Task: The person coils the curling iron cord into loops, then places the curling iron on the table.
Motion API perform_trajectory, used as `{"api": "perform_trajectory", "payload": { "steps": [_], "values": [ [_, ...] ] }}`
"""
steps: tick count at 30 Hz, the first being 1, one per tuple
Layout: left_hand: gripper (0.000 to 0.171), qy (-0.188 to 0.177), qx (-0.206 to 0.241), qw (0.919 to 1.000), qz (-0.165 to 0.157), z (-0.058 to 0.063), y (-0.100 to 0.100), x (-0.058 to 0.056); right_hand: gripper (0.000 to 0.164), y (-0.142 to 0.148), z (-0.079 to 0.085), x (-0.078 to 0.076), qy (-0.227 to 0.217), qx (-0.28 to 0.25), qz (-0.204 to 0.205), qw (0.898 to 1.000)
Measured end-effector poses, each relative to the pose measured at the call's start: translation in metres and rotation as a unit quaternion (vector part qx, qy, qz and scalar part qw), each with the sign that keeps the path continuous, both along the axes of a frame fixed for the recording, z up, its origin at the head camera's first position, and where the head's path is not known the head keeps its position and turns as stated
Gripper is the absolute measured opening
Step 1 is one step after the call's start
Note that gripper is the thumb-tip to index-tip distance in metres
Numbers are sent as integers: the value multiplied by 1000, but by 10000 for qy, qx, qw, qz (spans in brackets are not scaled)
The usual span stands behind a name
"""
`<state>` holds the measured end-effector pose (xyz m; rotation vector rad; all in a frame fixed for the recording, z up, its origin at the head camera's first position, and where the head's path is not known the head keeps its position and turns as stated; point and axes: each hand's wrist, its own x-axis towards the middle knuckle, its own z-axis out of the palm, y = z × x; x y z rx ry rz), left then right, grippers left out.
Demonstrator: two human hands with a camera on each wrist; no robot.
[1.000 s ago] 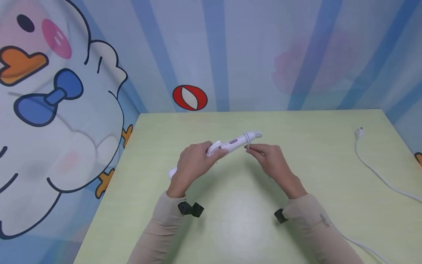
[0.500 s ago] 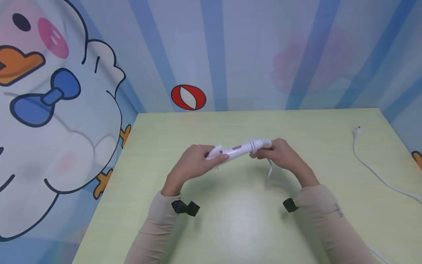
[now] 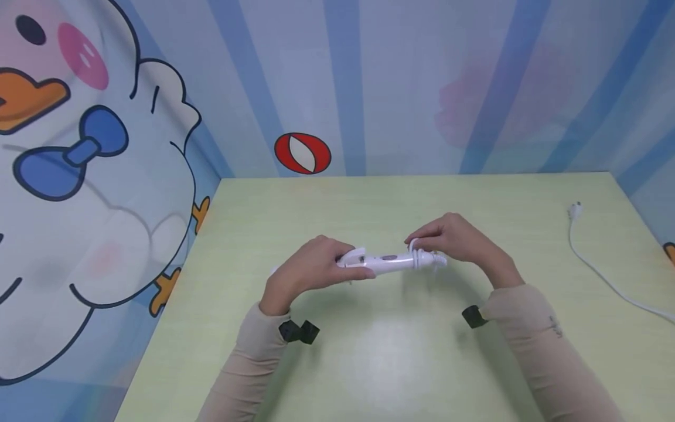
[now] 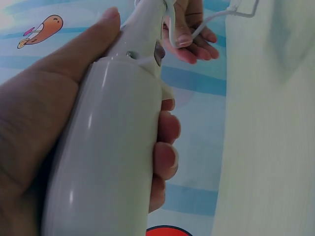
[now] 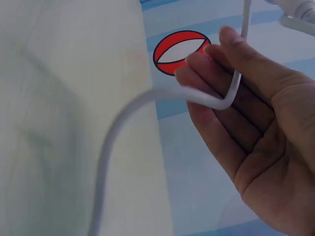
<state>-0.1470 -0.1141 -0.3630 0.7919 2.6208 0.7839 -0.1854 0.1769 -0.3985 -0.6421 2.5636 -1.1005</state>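
A white curling iron (image 3: 398, 264) is held nearly level above the table, its cord end to the right. My left hand (image 3: 311, 269) grips it around the middle, thumb along the near side by the clip lever; the left wrist view shows fingers curled round its thick white body (image 4: 108, 147). Turns of white cord (image 3: 418, 259) circle the handle near its right end. Just above that end, my right hand (image 3: 459, 240) pinches the cord. In the right wrist view, the cord (image 5: 106, 147) runs between thumb and fingers and hangs down in a bend.
The pale green table (image 3: 369, 363) meets a blue striped wall (image 3: 390, 88) at the back. At the right, the cord's far stretch (image 3: 606, 281) lies on the table, ending in a white plug (image 3: 575, 211). A cartoon duck (image 3: 132, 234) covers the left wall.
The curling iron has tilted from sloping up to nearly level and come lower. My right hand has carried the cord from below the handle, round its right end, to above it.
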Motion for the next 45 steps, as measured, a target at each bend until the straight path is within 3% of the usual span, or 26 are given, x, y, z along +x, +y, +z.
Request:
{"api": "perform_trajectory", "payload": {
  "steps": [4, 9, 14, 21, 27, 34, 40, 45],
  "values": [
    [42, -3, -198, 9997, -141, 0, 2, -1, 17, -3, 12, -1, 258, 284, 56, 9992],
    [41, 115, -497, 9987, -57, -2, 5, -1, 15, -12, 27, 4, 605, 630, 11, 9962],
    [41, 416, -851, 9950, 315, -4, 12, 0, 10, -24, 38, 13, 791, 891, -285, 9925],
    [45, 748, -1335, 9844, 872, -7, 18, 0, 10, -38, 39, 21, 1192, 1025, -690, 9852],
    [49, 1073, -1296, 9754, 1424, -14, 17, -1, 17, -48, 36, 29, 744, 377, -1193, 9894],
    [49, 1403, -997, 9650, 1978, -14, 15, -2, 24, -54, 27, 34, 373, -829, -1742, 9805],
    [49, 1631, -879, 9592, 2136, -6, 16, -5, 24, -55, 12, 36, 282, -1616, -1908, 9678],
    [51, 1496, -831, 9622, 2119, -2, 17, -5, 25, -58, -1, 39, 567, -1858, -2032, 9597]
  ]
}}
